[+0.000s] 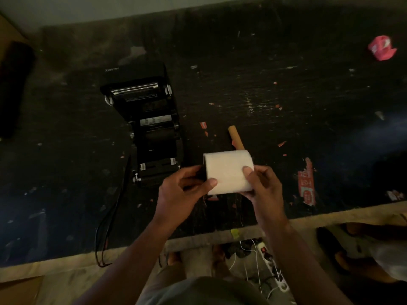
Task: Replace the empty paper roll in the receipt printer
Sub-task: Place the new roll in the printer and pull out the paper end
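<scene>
**Fresh paper roll held in both hands beside the open printer**

The new paper roll [228, 171], white and full, is held above the near part of the dark table [286, 89], lying on its side. The left hand [178, 192] grips its left end, thumb pressed on the paper face; the right hand [264, 186] clasps the right end, thumb on top.

Just beyond the roll, the empty cardboard core [235, 137] lies on the table, its near end hidden behind the roll. To the left stands the black receipt printer [147, 126], its lid swung open toward the far side and its paper bay bare. A black cable [110, 216] runs from the printer over the table's near edge. Red paper scraps [306, 183] lie to the right, and a crumpled red wrapper [382, 48] lies at the far right.
</scene>
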